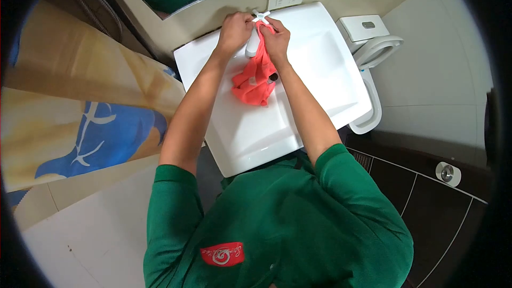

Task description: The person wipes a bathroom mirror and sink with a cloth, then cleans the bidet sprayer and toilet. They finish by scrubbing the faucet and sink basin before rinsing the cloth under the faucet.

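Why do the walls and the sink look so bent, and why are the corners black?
Head view: a fisheye lens bows the white square sink, dark vignette at the corners; even light, soft glare on the basin, sharp on left hand, right hand and coral-red cloth.

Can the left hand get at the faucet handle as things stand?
Probably yes: the left hand is already beside the white cross handle, with nothing between them; the red cloth hangs lower, under the right hand.

Coral-red cloth [255,80], crumpled, hangs from white cross-handle faucet [255,34] at sink's back edge, draped over basin.
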Demonstrator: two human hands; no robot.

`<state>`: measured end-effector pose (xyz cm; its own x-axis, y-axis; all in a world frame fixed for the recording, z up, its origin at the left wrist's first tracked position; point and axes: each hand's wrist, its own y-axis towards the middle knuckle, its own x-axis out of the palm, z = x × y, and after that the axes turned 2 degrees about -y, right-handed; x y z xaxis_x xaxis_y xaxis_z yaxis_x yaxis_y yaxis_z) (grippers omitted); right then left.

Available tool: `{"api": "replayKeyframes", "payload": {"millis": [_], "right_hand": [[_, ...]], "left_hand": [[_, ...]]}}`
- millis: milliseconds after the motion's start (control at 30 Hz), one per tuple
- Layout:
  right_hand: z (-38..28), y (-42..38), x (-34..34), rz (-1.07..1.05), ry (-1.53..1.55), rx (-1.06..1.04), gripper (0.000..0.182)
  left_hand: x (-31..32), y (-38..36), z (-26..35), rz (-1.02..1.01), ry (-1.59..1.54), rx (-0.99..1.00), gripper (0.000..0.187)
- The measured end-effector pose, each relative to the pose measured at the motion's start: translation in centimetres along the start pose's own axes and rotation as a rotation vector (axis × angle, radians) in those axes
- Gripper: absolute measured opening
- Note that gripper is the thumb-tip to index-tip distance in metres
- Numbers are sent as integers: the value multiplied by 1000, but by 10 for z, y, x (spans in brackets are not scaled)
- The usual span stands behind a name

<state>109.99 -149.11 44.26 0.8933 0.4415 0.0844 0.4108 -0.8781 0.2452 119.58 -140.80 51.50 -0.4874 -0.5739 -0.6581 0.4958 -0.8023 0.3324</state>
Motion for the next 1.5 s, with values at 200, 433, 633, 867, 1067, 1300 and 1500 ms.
{"api": "replayKeyframes", "payload": {"millis": [200, 433, 633, 867, 1067, 1300, 1500], "right_hand": [[-5, 1, -6, -59, 51, -75, 26], [-1, 12, -19, -193, 182, 41, 21], [-5, 32, -28, -346, 328, 299, 16], [10, 56, -23, -407, 371, 360, 10], [27, 45, -8, -166, -29, 71, 14], [28, 59, -41, -593, 127, -30, 19], [1, 62, -42, -645, 143, 78, 20]], "left_hand": [[0, 1, 2, 2, 27, 7, 11], [1, 1, 2, -19, 57, 0, 10], [4, 3, 0, -14, 85, -12, 10], [3, 4, 5, -10, -13, -25, 10], [0, 1, 15, 15, 90, -65, 11], [4, -3, 22, 19, 157, -209, 11], [5, 4, 31, -29, 313, -293, 12]]}}
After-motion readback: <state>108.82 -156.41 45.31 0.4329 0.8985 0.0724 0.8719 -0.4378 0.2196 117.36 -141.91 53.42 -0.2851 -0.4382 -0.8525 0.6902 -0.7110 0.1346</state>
